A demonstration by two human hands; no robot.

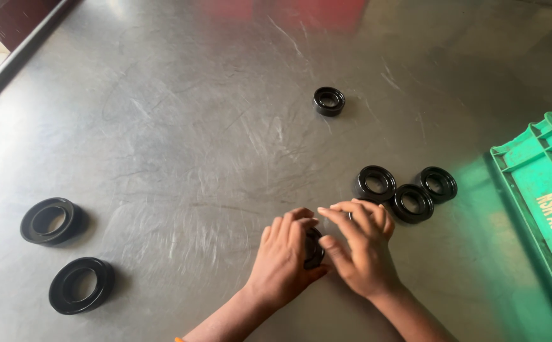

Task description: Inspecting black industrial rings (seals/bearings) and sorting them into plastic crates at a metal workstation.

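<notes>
Both hands are down on the scratched metal table (181, 126), close together near its front edge. The left hand (283, 256) is curled around a small black ring (314, 248), its fingers wrapped over the top so that only a sliver of the ring shows between the two hands. The right hand (361, 247) sits just beside it, fingers bent and fingertips reaching across to meet the left hand's fingers over the ring; its thumb points in toward the ring's exposed side. Whether the right hand really grips the ring or only touches it, I cannot tell.

Just beyond the right hand, three more black rings (409, 202) lie flat in a tight cluster, touching one another. A single ring (329, 101) lies alone farther back, well apart from the hands. Two larger black rings (81, 285) rest far off to the left. A green plastic crate (542, 183) stands at the right edge.
</notes>
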